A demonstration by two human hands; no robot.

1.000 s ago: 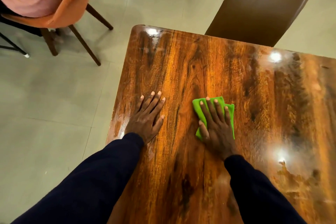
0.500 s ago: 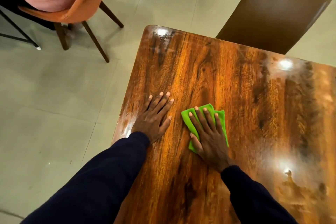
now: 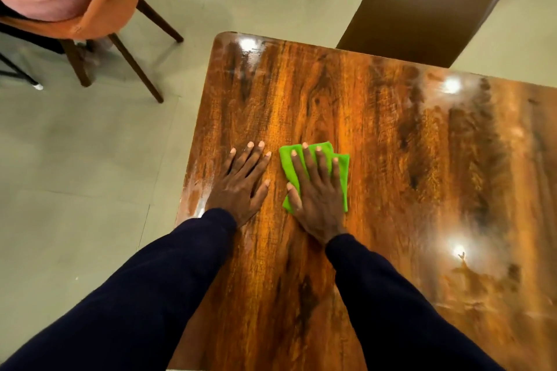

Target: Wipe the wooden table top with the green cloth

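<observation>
A glossy wooden table top (image 3: 376, 135) fills the right and middle of the head view. A folded green cloth (image 3: 342, 172) lies flat on it near the left edge. My right hand (image 3: 316, 196) presses down on the cloth with straight, spread fingers and covers most of it. My left hand (image 3: 241, 184) rests flat on the bare wood just left of the cloth, fingers straight, close to the table's left edge. Both arms wear dark sleeves.
A brown chair (image 3: 431, 0) stands at the table's far side. At the upper left, an orange chair (image 3: 99, 9) with wooden legs holds a person in a pink top. Pale tiled floor (image 3: 90, 175) lies left of the table.
My right hand has slid the green cloth leftward across the wood, closer to my left hand. My left hand has stayed flat in about the same spot.
</observation>
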